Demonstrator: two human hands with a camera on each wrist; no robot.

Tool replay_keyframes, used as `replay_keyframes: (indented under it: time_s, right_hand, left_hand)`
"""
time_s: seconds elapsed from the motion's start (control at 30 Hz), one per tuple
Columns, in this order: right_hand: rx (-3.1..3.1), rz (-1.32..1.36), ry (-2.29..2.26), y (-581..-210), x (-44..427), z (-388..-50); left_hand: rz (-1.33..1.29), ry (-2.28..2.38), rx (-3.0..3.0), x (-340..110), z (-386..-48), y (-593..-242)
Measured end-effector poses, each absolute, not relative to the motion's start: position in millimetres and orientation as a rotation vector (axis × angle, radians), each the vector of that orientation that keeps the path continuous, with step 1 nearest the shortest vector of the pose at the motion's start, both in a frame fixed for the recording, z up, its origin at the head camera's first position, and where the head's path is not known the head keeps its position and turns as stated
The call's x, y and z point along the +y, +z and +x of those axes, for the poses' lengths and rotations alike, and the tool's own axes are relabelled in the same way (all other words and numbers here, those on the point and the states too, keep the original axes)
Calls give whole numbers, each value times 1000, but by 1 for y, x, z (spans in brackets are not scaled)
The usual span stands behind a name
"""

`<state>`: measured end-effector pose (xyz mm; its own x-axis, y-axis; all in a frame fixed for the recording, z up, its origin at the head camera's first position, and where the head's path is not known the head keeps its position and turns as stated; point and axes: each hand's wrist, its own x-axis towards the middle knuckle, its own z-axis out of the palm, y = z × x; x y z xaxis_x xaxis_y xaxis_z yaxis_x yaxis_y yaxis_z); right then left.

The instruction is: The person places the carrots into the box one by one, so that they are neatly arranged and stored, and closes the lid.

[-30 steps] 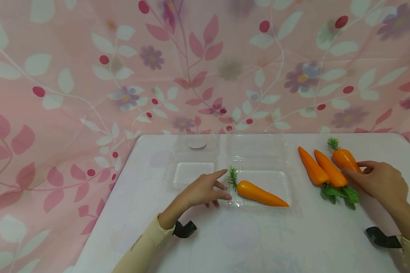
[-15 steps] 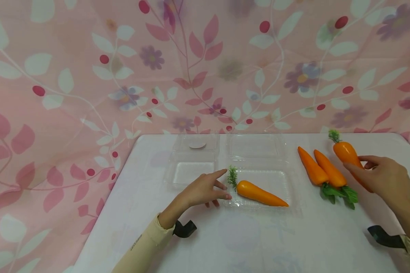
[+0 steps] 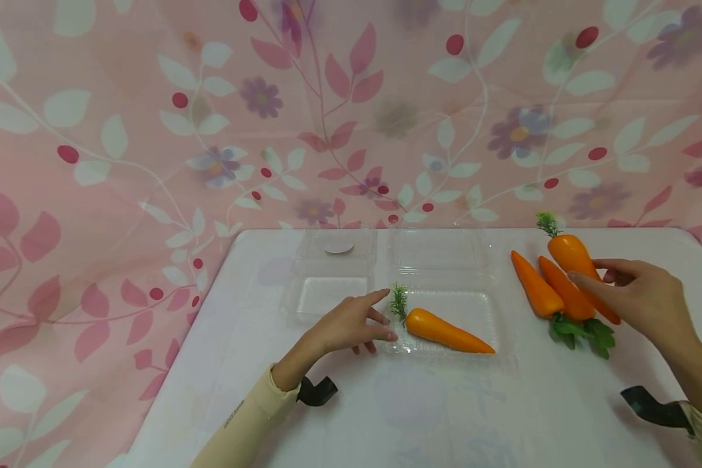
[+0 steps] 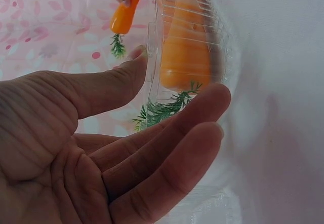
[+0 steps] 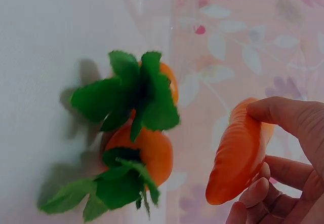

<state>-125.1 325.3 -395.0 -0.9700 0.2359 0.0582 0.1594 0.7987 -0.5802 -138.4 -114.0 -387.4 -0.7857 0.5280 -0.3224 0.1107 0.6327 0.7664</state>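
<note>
In the head view my right hand [image 3: 640, 292] pinches a carrot [image 3: 573, 257] with a feathery green top, held up over two other carrots. The right wrist view shows thumb and fingers around the held carrot [image 5: 238, 153]. Below it lie a carrot [image 3: 535, 286] and a second carrot [image 3: 564, 296], their broad green leaves [image 3: 582, 331] toward the near side. My left hand [image 3: 351, 325], fingers spread and holding nothing, is at the left edge of a clear plastic box [image 3: 485, 305]. Inside that box rests another carrot [image 3: 444, 331], its feathery top near my left fingers.
A second clear box [image 3: 330, 296] stands to the left, its lid [image 3: 336, 247] folded back. The right box's lid [image 3: 435, 250] also lies back toward the floral cloth [image 3: 351, 130]. White cloth covers the table [image 3: 433, 416].
My right hand has lifted the feathery-topped carrot and carried it left, so that it now overlaps the leafy carrots. The left hand and the carrot in the box stay still.
</note>
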Motion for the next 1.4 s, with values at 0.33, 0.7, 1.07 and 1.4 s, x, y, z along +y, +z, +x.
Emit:
replay_keyframes:
  time_s: [0.33, 0.7, 1.07, 1.4]
  right_hand:
    - [-2849, -191, 960, -389, 310, -126]
    - [-2833, -54, 1001, -380, 289, -125]
    - [-2868, -10, 1115, -375, 271, -128]
    - [-2818, 142, 1169, -374, 252, -129]
  left_hand:
    - [499, 1064, 2311, -114, -139, -390]
    - [485, 1058, 2317, -115, -138, -390]
    - [484, 1062, 2315, -115, -138, -389]
    - [490, 1057, 2316, -115, -138, -388]
